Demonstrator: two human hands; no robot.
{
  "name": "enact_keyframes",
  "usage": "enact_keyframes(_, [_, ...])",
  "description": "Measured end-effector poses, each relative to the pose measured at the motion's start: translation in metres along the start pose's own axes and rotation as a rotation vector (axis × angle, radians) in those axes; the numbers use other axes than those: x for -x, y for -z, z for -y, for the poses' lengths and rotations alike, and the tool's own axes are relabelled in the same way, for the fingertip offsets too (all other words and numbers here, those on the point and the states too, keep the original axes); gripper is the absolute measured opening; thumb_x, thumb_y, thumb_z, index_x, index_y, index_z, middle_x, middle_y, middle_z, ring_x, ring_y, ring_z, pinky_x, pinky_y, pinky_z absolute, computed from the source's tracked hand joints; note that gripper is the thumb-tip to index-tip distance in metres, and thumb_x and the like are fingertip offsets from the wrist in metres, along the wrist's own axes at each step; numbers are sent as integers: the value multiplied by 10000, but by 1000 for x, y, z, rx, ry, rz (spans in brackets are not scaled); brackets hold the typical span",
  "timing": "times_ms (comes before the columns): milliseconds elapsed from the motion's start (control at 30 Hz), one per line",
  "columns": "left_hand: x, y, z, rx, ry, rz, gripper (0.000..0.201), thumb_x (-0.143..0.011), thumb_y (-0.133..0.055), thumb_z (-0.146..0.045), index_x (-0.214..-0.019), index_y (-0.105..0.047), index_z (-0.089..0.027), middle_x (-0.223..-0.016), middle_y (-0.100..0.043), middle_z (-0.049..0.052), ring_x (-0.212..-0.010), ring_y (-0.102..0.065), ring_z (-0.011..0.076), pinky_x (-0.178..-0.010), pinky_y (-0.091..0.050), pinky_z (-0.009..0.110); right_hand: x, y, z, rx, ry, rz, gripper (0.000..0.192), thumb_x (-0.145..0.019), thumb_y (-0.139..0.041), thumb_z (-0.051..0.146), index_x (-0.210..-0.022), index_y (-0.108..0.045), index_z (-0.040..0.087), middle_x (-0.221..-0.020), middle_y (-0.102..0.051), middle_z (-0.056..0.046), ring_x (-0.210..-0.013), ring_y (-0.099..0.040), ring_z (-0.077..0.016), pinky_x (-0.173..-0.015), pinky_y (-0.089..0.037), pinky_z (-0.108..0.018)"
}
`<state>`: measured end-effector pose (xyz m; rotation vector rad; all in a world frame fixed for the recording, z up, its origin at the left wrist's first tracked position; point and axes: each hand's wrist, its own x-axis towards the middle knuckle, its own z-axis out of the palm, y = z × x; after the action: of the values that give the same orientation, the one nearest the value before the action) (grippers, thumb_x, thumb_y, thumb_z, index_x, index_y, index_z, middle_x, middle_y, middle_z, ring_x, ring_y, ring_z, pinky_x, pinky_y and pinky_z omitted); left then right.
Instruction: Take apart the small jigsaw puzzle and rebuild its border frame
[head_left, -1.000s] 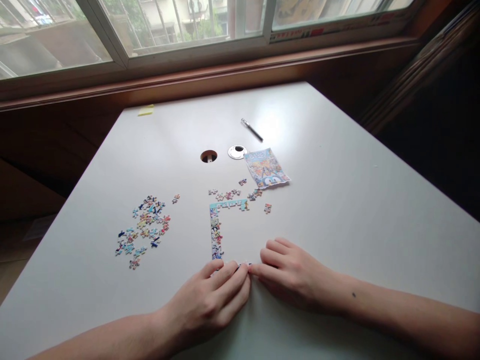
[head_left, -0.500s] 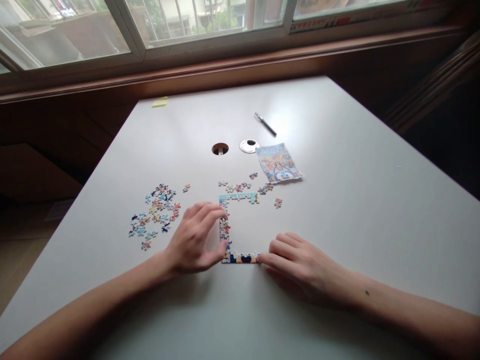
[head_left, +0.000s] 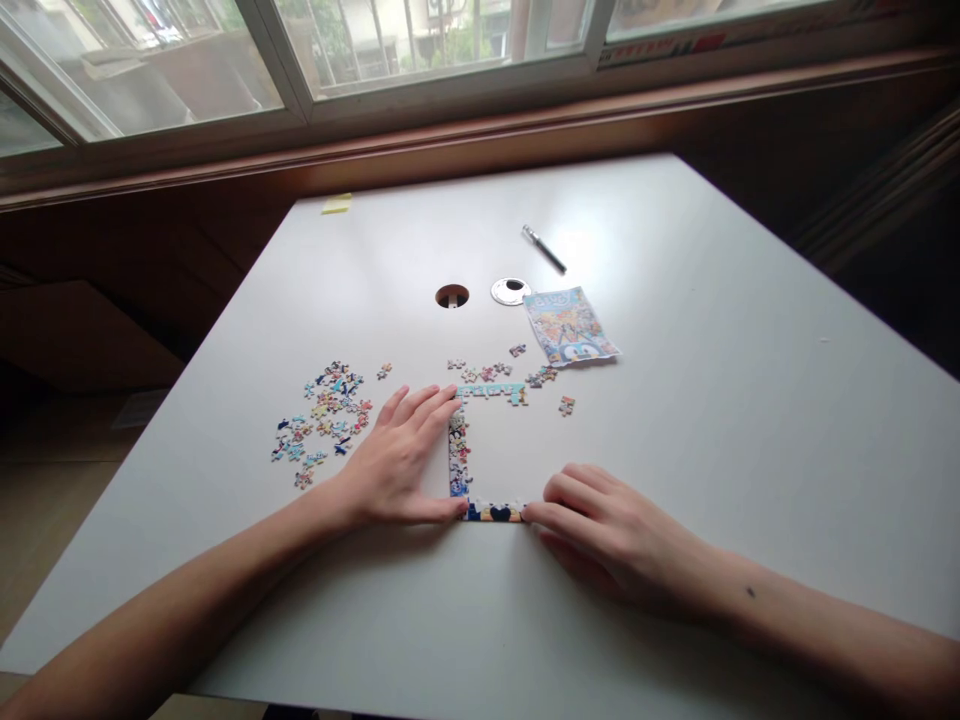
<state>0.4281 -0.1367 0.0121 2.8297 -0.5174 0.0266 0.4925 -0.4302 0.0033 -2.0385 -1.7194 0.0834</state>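
A partly joined jigsaw puzzle border (head_left: 458, 450) lies on the white table, with a top strip, a left side and a bottom strip. My left hand (head_left: 401, 455) is spread along its left side, thumb at the lower left corner and fingertips at the upper left corner. At the right end of the bottom strip, the index fingertip of my right hand (head_left: 592, 515) touches the edge; its other fingers are curled, and whatever lies under them is hidden. Loose puzzle pieces (head_left: 330, 405) are scattered left of my left hand. More pieces (head_left: 487, 372) lie just above the top strip.
A colourful picture sheet (head_left: 571, 326) lies beyond the border, beside a round metal cover (head_left: 511, 291). Left of that is a round hole (head_left: 452, 297) in the table (head_left: 720, 400). Farther back are a pen (head_left: 544, 249) and a yellow sticky note (head_left: 337, 204). One single piece (head_left: 566, 406) sits to the right.
My left hand has spread wider, its fingers reaching up to the top left corner and its thumb down to the bottom left corner. My right hand stays at the bottom strip's end. The view has shifted slightly.
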Motion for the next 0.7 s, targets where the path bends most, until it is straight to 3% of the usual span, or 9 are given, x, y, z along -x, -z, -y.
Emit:
enact_keyframes(233, [1, -3, 2, -25, -34, -16, 1037, -751, -612, -744, -1522, -301, -125, -1628, -226, 175, -1503, -202, 368, -1253, -60, 554, 0, -1, 0, -9, -15, 1, 216, -957, -485, 151, -1142, -591, 186, -883, -547, -63, -778, -455, -179, -719, -386, -314])
enact_keyframes(533, [0, -3, 1, -9, -36, 2, 1021, -772, -593, -761, -1526, -310, -132, -1609, -271, 189, -1485, -258, 367, -1246, -73, 569, 1, -1, -2, -26, -30, 12, 211, -958, -479, 159, -1138, -583, 191, -883, -554, -60, -793, -481, -178, -742, -389, -316])
enact_keyframes(700, [0, -4, 3, -33, -33, 16, 1030, -783, -567, -774, -1538, -286, -132, -1634, -202, 177, -1505, -206, 364, -1249, -67, 565, 0, -1, -3, -55, -40, -39, 75, -936, -491, 144, -938, -556, 182, -799, -540, -35, -742, -437, -167, -711, -356, -304])
